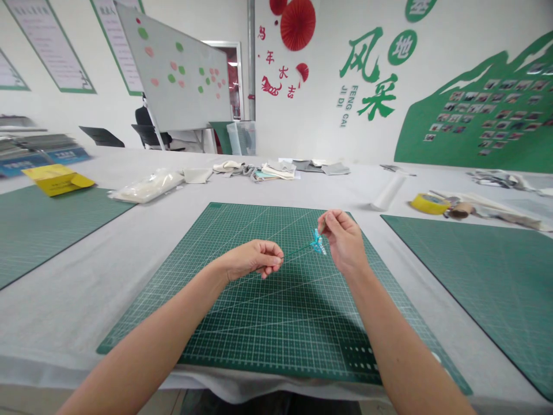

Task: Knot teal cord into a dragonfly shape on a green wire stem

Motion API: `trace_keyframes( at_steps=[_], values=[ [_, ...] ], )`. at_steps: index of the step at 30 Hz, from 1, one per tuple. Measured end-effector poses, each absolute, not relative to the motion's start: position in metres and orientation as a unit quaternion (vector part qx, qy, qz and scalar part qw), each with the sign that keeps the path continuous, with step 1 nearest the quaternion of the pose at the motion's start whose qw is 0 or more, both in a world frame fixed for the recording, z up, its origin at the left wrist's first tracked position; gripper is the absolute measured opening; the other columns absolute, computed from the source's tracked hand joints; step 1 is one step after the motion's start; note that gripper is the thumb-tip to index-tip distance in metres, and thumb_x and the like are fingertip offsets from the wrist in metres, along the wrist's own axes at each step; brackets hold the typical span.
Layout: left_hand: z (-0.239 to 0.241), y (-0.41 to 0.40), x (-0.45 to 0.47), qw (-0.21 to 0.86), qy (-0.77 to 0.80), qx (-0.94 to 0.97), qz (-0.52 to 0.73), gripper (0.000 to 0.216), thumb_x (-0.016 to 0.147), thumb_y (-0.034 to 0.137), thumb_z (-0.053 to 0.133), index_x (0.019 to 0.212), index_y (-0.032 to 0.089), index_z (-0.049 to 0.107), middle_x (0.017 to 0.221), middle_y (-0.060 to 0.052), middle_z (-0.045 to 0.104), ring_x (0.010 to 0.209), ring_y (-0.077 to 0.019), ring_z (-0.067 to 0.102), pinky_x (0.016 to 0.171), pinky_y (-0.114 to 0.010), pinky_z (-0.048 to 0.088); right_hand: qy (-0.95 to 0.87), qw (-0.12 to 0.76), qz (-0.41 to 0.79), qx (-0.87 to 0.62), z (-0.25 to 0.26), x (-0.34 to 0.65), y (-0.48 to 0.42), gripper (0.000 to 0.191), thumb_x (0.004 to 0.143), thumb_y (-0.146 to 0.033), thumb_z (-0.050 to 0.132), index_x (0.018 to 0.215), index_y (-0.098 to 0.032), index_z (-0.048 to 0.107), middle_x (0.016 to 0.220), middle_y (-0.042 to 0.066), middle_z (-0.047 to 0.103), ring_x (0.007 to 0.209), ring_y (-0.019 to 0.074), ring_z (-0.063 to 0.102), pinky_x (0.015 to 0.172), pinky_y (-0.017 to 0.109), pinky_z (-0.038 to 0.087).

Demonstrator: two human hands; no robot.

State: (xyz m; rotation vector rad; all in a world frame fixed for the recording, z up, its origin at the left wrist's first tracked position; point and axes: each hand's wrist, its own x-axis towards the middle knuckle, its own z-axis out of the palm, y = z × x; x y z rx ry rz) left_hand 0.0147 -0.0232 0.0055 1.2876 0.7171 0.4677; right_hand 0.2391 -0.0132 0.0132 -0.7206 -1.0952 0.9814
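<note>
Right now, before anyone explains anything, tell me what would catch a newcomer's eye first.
First, the bright blue ornament on a green stem, held over the middle mat by the left hand, with the right hand close beside it. Then the large red fan high on the wall, and the yellow tape just beyond the right mat.

White-clothed table [147, 230]; 3 green cutting mats [276, 311], plastic bag [149, 187], yellow tape roll [425, 203]
</note>
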Motion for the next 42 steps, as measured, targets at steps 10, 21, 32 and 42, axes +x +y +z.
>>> trace_keyframes(
  at_steps=[10, 21, 32, 42],
  values=[
    [0.005, -0.022, 0.014, 0.715, 0.333, 0.579, 0.207, 0.017, 0.075, 0.025, 0.067, 0.081, 0.013, 0.057, 0.065, 0.002, 0.055, 0.053, -0.0049, 0.048, 0.051, -0.018, 0.04, -0.262, 0.687, 0.635, -0.235, 0.012, 0.257, -0.003, 0.021, 0.065, -0.02, 0.075, 0.073, -0.019, 0.056, 0.053, -0.009, 0.046, 0.05, 0.0049, 0.045, 0.049, 0.017, 0.043],
    [0.001, -0.02, 0.013, 0.708, 0.353, 0.574, 0.21, 0.022, 0.071, 0.028, 0.07, 0.082, 0.013, 0.059, 0.066, 0.001, 0.057, 0.053, -0.0056, 0.049, 0.052, -0.02, 0.04, -0.377, 0.648, 0.612, -0.252, 0.027, 0.255, -0.017, 0.018, 0.071, -0.024, 0.067, 0.087, -0.023, 0.06, 0.06, -0.007, 0.05, 0.044, 0.0055, 0.03, 0.036, 0.017, 0.028],
    [-0.009, -0.013, 0.011, 0.671, 0.401, 0.592, 0.194, 0.02, 0.069, 0.029, 0.07, 0.078, 0.014, 0.06, 0.065, 0.001, 0.059, 0.052, -0.0059, 0.05, 0.051, -0.019, 0.04, -0.526, 0.613, 0.532, -0.252, 0.026, 0.251, -0.026, 0.012, 0.073, -0.037, 0.066, 0.08, -0.027, 0.066, 0.061, -0.002, 0.059, 0.063, 0.0144, 0.056, 0.06, 0.03, 0.046],
    [-0.008, -0.011, 0.012, 0.641, 0.447, 0.56, 0.276, 0.012, 0.071, 0.019, 0.064, 0.078, 0.012, 0.058, 0.065, 0.001, 0.058, 0.05, -0.0047, 0.048, 0.049, -0.018, 0.041, -0.55, 0.612, 0.459, -0.335, 0.025, 0.247, -0.025, 0.014, 0.071, -0.033, 0.069, 0.081, -0.023, 0.068, 0.046, -0.008, 0.038, 0.041, 0.0072, 0.027, 0.042, 0.024, 0.024]
  ],
)
